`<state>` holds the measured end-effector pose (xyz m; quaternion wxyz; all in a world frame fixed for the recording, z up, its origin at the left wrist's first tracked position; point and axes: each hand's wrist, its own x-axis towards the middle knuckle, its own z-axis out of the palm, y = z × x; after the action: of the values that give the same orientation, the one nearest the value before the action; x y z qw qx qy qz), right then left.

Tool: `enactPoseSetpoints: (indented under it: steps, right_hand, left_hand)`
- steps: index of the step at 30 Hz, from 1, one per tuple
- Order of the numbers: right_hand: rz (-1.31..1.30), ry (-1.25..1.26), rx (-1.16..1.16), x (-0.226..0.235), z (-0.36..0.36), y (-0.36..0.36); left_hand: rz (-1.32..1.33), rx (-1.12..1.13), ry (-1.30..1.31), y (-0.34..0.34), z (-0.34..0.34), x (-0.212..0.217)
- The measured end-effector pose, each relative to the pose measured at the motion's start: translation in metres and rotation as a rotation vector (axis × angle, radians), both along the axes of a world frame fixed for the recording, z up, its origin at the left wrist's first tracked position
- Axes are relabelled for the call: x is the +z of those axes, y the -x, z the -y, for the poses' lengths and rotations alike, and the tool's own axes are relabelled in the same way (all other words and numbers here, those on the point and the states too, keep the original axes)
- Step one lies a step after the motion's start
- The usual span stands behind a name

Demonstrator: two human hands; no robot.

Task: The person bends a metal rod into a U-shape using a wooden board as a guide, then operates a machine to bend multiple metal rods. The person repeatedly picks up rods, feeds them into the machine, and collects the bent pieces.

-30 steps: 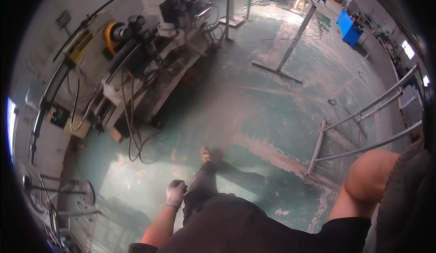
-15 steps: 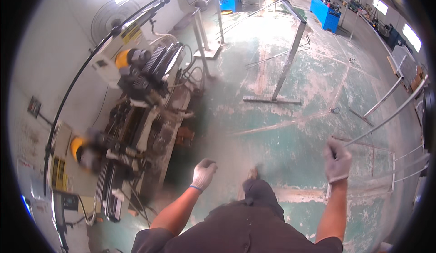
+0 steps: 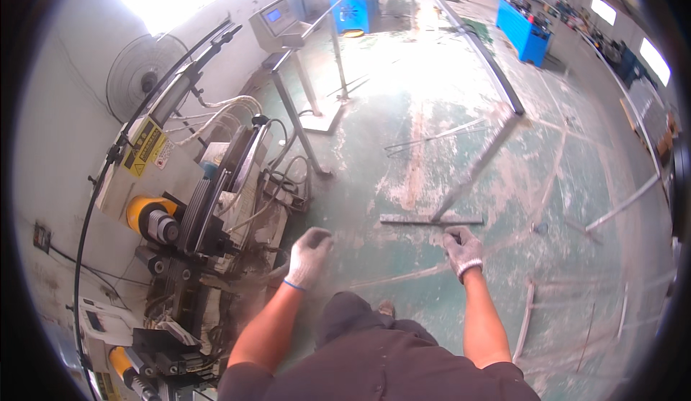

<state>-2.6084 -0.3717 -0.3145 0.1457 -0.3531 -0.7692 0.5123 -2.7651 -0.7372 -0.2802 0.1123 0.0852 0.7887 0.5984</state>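
Metal stand [image 3: 474,171]: angular, T-footed | left hand [image 3: 309,258], right hand [image 3: 463,250]: fabric-gloved, fingers curled | grip: cannot tell whether pressed together

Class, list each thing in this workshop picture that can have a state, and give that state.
Left hand: gloved, fingers curled, nothing seen held
Right hand: gloved, fingers curled, nothing seen held
Stand: upright
Machine: running or not, cannot tell
Screen: lit blue
Fan: spinning or stopped, cannot tell
Floor: green, worn in patches
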Motion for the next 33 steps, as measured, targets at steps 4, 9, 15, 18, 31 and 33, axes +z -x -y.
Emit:
enactPoseSetpoints:
  steps: [4, 9, 15, 18, 31, 33]
  right_hand:
    - [-0.173, -0.044, 0.049, 0.0, -0.061, 0.149]
    - [-0.349, -0.085, -0.088, -0.039, -0.166, 0.307]
    - [-0.375, 0.096, -0.33, -0.025, -0.258, 0.451]
    - [-0.424, 0.141, -0.365, -0.041, -0.325, 0.531]
    - [-0.873, 0.442, -0.644, -0.017, -0.462, 0.881]
    - [-0.78, 0.499, -0.64, -0.023, -0.503, 0.919]
  left_hand:
    - [-0.066, 0.056, -0.003, 0.137, -0.023, 0.006]
    - [-0.207, 0.13, -0.059, 0.325, -0.048, 0.008]
    - [-0.358, 0.253, 0.125, 0.531, -0.085, 0.047]
    - [-0.392, 0.286, 0.218, 0.608, -0.123, 0.069]
    - [-0.648, 0.371, 0.449, 0.85, -0.271, 0.105]
    - [-0.686, 0.394, 0.471, 0.873, -0.295, 0.119]
